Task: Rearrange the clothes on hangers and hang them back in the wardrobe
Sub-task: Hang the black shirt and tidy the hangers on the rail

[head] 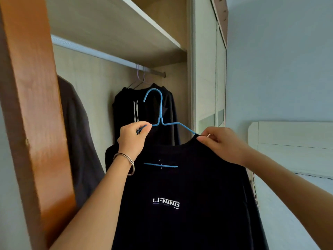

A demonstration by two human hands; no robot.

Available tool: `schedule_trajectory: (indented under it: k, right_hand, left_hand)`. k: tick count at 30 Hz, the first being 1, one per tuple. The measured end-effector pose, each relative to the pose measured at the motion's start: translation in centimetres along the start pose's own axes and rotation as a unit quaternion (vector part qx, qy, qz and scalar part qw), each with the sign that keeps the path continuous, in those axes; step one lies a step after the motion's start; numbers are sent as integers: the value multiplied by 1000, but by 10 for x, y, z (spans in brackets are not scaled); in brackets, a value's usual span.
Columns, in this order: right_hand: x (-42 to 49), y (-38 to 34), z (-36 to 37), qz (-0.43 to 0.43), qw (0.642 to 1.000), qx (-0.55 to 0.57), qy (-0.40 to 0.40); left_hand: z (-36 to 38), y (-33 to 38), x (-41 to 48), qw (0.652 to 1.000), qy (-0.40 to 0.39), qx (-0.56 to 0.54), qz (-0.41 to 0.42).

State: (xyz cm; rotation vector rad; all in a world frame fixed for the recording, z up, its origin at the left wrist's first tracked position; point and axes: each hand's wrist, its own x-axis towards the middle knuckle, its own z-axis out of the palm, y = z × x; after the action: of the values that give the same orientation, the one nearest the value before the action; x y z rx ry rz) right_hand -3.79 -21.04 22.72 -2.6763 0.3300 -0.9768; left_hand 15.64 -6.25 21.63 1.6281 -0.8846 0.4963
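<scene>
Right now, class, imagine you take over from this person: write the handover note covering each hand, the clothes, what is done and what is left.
Left hand pinches the left arm of the blue hanger. Right hand pinches the collar of the black T-shirt at the hanger's right arm.
The shirt hangs from the hanger, held up before the open wardrobe, below the rail.
Done: dark clothes already hang on the rail.
Left: settle the shirt's shoulders, then hook the hanger on the rail.
</scene>
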Motion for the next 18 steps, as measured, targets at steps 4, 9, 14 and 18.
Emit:
schedule_trajectory:
  k: [4,9,14,18]
  right_hand:
    - [56,-1,14,-18,999,30,6]
    - [141,-3,30,-44,988,146,-17]
    - [219,-14,55,-87,950,271,-132]
    - [259,-32,72,-120,904,346,-222]
  left_hand:
    - [11,6,36,989,146,-4,-15]
    - [41,21,87,992,8,-60,-108]
    - [47,5,147,985,94,-58,-132]
    - [19,-5,185,971,173,-27,-163]
